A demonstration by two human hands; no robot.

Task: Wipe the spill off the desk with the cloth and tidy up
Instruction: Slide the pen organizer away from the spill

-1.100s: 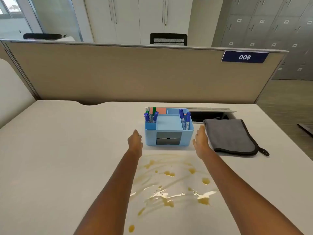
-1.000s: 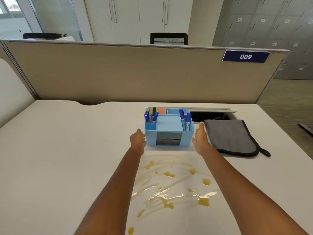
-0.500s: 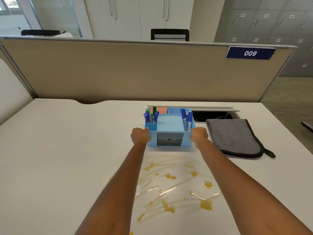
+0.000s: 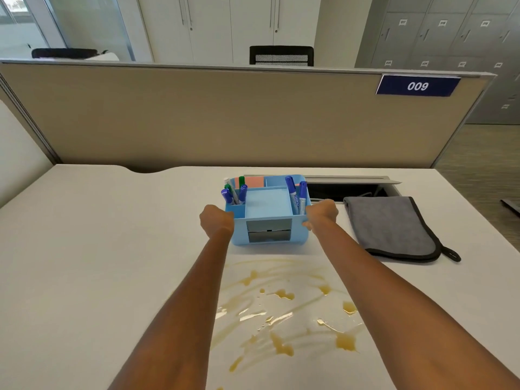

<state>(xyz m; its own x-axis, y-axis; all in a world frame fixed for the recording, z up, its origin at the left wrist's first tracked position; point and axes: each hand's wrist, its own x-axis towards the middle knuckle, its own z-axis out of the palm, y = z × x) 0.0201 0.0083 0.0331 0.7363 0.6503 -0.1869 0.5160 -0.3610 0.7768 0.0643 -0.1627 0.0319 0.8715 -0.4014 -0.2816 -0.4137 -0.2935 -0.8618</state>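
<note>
Both hands gripped the blue desk organizer (image 4: 268, 218): left hand (image 4: 216, 220) and right hand (image 4: 321, 213) closed on opposite walls. I judged a level lift best, keeping markers (image 4: 297, 195) upright, clear of the spill (image 4: 284, 313).

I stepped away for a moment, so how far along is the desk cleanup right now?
Nothing wiped yet: the brown spill lies smeared across the desk. In hand: the left hand and right hand grip the sides of the blue organizer, likely to clear it away. Left: the grey cloth lies unused beside it.
</note>
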